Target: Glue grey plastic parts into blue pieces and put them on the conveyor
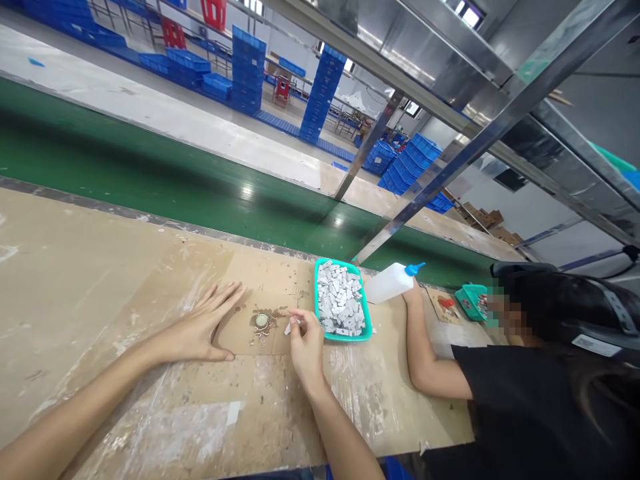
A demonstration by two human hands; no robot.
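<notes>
Head view: left hand (200,327) flat, open; right hand (305,337) pinching grey piece (290,327) beside teal tray (319,313).

We cannot make out the small white piece (289,327) pinched in our right hand (306,347), too tiny, co-worker's torso (530,413) cut by right edge, their far tray (470,301) partly hidden.

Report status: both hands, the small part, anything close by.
Left hand flat on cardboard, open. Right hand pinching small white piece beside glue puddle. Teal tray of pieces alongside; co-worker's bottle behind.
</notes>
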